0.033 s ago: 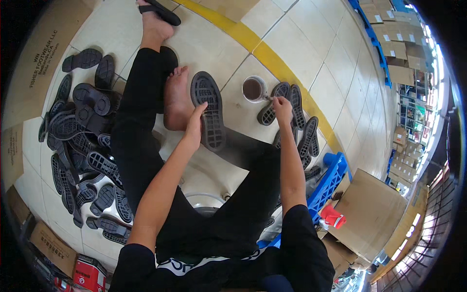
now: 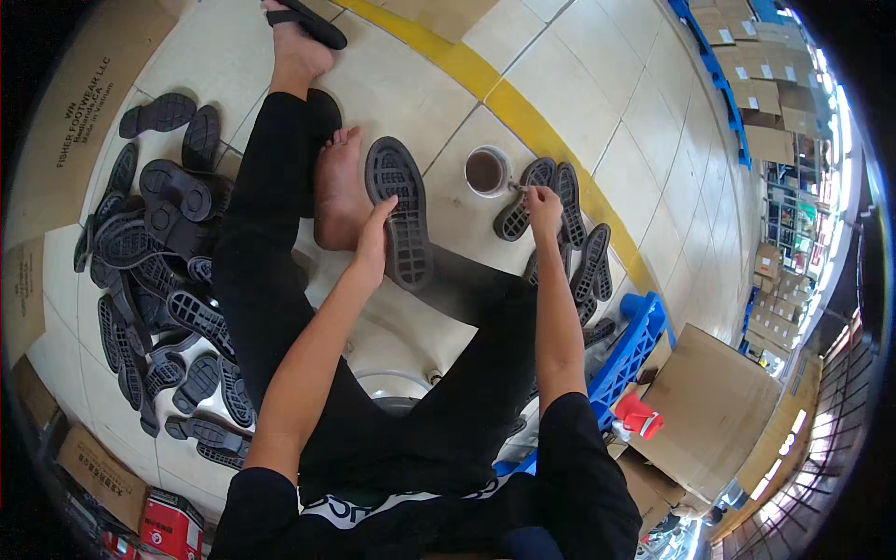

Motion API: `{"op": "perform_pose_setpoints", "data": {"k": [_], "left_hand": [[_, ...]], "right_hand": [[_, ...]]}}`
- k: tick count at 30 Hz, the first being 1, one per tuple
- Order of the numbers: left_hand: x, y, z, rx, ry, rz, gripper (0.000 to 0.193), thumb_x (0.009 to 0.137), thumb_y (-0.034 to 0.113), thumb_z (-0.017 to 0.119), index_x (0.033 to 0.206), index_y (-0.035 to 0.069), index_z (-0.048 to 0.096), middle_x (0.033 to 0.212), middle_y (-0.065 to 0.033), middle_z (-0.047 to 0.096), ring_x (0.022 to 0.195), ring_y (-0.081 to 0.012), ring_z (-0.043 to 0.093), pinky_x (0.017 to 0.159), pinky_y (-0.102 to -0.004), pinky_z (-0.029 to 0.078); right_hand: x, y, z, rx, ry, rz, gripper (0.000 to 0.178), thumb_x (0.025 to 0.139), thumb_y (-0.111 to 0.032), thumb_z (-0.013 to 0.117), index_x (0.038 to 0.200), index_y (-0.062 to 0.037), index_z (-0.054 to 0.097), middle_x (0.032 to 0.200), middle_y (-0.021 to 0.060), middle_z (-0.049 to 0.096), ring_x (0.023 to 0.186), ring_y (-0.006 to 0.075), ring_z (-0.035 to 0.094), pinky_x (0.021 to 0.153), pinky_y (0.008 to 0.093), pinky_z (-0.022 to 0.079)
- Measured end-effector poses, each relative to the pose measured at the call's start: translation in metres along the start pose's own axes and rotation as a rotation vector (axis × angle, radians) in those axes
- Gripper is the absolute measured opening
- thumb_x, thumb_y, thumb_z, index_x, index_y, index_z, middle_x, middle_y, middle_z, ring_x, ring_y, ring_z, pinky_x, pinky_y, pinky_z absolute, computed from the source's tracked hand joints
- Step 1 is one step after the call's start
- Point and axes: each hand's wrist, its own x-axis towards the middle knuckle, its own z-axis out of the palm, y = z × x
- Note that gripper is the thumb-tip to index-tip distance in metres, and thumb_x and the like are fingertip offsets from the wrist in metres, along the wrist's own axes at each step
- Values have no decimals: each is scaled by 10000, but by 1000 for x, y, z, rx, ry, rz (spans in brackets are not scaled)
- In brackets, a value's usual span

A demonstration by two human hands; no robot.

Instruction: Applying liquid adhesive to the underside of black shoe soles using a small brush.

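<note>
My left hand [image 2: 374, 238] grips a dark shoe sole [image 2: 399, 173] by its edge, thumb over the grid-patterned face. The sole is held above my bent leg, beside my bare foot [image 2: 339, 187]. Between the fingers of my right hand [image 2: 542, 207] is a thin brush-like tool [image 2: 517, 187], small and partly hidden. Its tip points toward a white cup [image 2: 470, 169] of brown liquid, standing on the floor just left of that hand. Right beside and beyond my right hand lie several more soles [image 2: 568, 201], grid side up.
A heap of dark soles [image 2: 159, 252] covers the floor to my left. Cardboard [image 2: 112, 103] lies beyond it. At the right are a blue plastic pallet [image 2: 635, 345], a large carton [image 2: 709, 401] and a red container [image 2: 638, 414]. A yellow line [image 2: 523, 112] crosses the tiles.
My right hand and the tool have shifted very slightly right, away from the cup. The left hand and its sole look the same.
</note>
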Motion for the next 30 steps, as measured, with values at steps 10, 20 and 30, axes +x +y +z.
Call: {"op": "perform_pose_setpoints", "data": {"k": [10,20,30], "left_hand": [[5,-3,-1,-12,-21,41,378,859,382,615,1097,89,602,1024,-37,643,959,-169,586,870,-303,450],[0,1,-1,-1,0,43,366,856,376,623,1098,101,601,993,-23,639,931,-154,591,853,-293,456],[1,0,1,13,-12,14,341,863,382,612,1059,103,604,934,-18,640,849,-147,603,794,-285,475]], "right_hand": [[4,14,3,28,77,-14,283,884,-269,617,892,5,687,634,54,637,537,104,574,529,258,456],[-9,10,9,84,-85,7,268,878,-258,632,888,5,684,648,59,645,596,114,616,524,269,461],[-12,16,0,36,69,0,258,887,-241,630,892,14,669,665,64,625,592,117,581,569,277,466]]}}
